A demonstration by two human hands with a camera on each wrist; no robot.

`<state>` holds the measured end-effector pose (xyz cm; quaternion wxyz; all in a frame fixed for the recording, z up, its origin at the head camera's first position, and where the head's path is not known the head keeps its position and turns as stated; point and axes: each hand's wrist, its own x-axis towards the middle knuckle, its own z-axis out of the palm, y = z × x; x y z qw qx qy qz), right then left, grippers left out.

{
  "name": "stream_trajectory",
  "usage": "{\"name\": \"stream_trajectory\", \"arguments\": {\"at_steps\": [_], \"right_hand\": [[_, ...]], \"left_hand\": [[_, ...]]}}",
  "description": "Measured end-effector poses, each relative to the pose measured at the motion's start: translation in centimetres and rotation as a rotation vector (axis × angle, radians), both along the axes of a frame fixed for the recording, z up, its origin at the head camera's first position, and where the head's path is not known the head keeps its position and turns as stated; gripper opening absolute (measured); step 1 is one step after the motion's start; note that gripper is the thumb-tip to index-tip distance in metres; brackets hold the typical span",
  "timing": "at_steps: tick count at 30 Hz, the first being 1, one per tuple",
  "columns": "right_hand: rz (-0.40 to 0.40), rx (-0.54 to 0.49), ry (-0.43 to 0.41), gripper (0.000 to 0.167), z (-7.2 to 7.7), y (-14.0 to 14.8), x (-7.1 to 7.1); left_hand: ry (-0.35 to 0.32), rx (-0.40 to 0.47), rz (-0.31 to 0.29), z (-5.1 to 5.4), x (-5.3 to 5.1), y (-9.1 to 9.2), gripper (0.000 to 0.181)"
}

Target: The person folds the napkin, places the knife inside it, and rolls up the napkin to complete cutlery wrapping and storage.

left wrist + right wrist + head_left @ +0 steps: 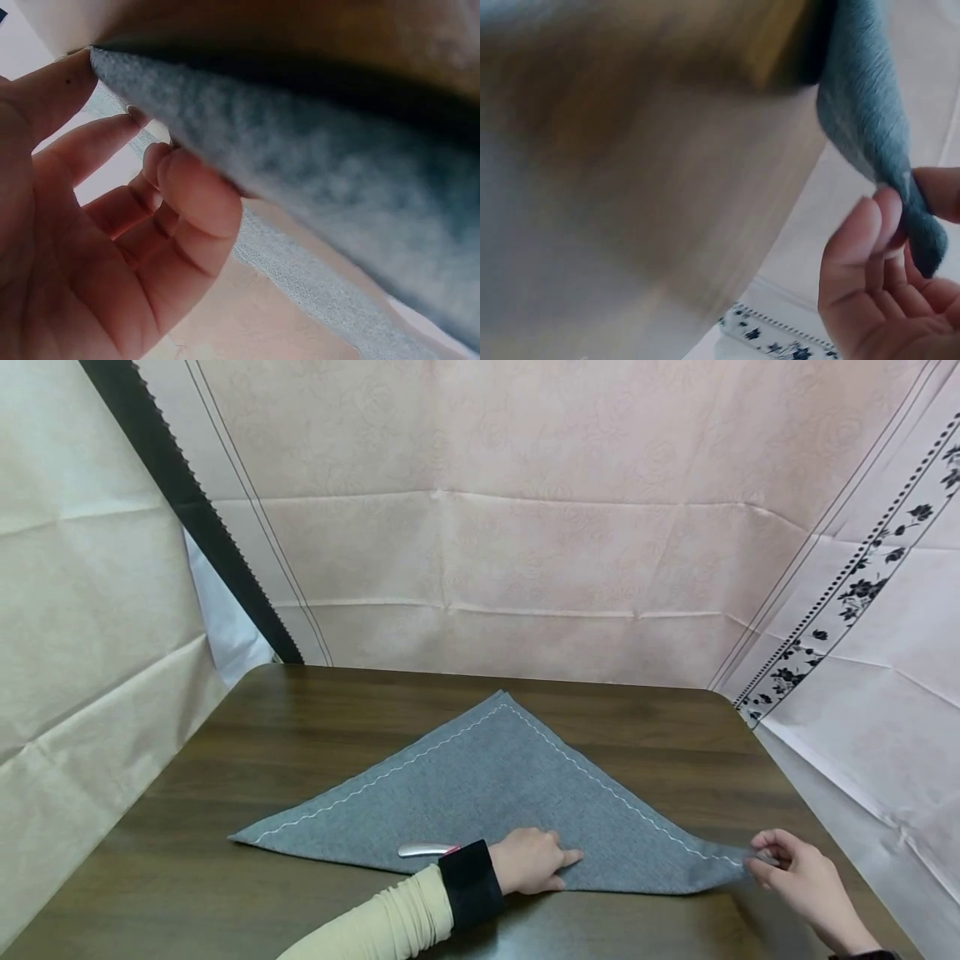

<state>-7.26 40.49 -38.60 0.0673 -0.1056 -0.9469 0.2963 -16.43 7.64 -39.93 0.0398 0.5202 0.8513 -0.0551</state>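
Note:
A grey-blue cloth [480, 793] lies in a wide triangle, its peak toward the far side. White stitching runs along its two upper edges. My left hand [528, 860] rests at the near long edge, its index finger stretched over the cloth; in the left wrist view the other fingers [112, 210] curl loosely near the cloth edge. At the right corner, my right hand [806, 872] pinches the narrow tip of the cloth. The right wrist view shows that cloth tip [928, 244] between thumb and fingers. A shiny silver-coloured piece with some red [427, 850] lies on the cloth, partly behind the left cuff.
The cloth lies on a brown wooden table [337, 693] with rounded far corners. Pale creased sheets [525, 552] hang behind and beside it, with a black band [202, 527] at left and a floral border [855, 593] at right.

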Motion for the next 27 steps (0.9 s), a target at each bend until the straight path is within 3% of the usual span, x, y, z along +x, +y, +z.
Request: {"name": "stream_trajectory", "arguments": {"at_steps": [7,10,14,17,20,23,27], "right_hand": [[-0.004,0.069,0.116,0.024,1.0,-1.9,-0.5],[0.006,0.083,0.115,0.026,1.5,-2.7,-1.0],[0.040,0.096,0.114,0.030,2.1,-3.5,-1.6],[0.069,0.111,0.137,0.031,2.2,-4.3,-1.9],[0.091,0.129,0.183,0.031,2.1,-4.9,-2.0],[0.105,0.142,0.212,0.032,2.0,-5.5,-2.2],[0.130,0.162,0.242,0.035,1.9,-6.2,-2.4]], "left_hand": [[-0.112,-0.016,0.030,0.2,-0.3,0.4,0.046],[-0.129,0.000,0.019,0.6,-0.5,0.7,0.040],[-0.102,0.090,-0.022,1.1,-0.7,1.6,0.020],[-0.110,0.174,-0.040,1.9,-0.7,3.0,0.019],[-0.160,0.225,-0.057,2.9,-0.8,4.8,0.026],[-0.201,0.245,-0.050,3.7,-0.6,6.6,0.029],[-0.191,0.284,-0.019,4.1,-0.2,8.8,0.030]]}}
